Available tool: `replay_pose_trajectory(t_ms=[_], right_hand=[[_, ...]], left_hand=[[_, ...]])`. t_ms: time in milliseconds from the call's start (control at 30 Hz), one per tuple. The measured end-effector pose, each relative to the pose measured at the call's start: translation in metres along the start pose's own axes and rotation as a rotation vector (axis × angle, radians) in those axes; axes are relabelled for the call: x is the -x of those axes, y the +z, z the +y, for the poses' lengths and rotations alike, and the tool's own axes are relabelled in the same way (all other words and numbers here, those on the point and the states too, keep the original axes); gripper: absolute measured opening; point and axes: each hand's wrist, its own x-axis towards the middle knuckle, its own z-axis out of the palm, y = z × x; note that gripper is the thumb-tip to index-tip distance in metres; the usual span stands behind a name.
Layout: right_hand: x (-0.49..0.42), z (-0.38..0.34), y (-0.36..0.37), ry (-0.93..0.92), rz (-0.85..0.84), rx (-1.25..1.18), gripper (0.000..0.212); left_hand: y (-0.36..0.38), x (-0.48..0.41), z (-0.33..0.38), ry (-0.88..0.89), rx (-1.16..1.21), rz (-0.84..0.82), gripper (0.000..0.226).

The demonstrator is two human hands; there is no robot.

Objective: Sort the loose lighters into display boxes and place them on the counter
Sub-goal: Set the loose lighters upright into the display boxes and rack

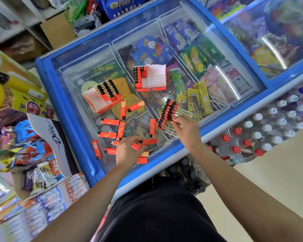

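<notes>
While the left hand (128, 151) is curling its fingers around two red lighters (148, 142) just above the glass-topped freezer counter (57, 96), the right hand (187, 128) is pinching a clear plastic tray (183, 112) carrying two rows of lighters, tilted up off the glass. Loose lighters (110, 122) are lying scattered on the counter beside the left hand, and a partly filled display box (103, 96) is sitting behind them, with a second box (152, 79) farther back.
</notes>
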Motion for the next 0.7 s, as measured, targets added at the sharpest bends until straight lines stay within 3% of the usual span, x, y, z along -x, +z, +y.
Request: replay_pose_trajectory(t_ms=[100,267,367,533,700], right_hand=[[-0.002,-0.003,0.000,-0.015,-0.013,0.045,0.023],[0.007,-0.016,-0.008,0.043,0.000,0.121,0.030],[0.028,-0.038,-0.006,0.059,0.025,0.003,0.021],[0.052,-0.064,0.026,0.134,-0.555,-0.142,0.043],[0.054,-0.069,0.040,0.276,-0.618,-0.202,0.027]], left_hand=[[-0.009,0.006,0.003,-0.064,0.216,-0.013,0.027],[-0.024,0.018,0.009,-0.162,0.374,0.006,0.033],[-0.025,0.021,0.003,-0.187,0.445,-0.004,0.034],[-0.021,0.027,0.005,-0.154,0.547,-0.116,0.032],[-0.027,0.023,0.000,-0.116,0.543,-0.170,0.037]])
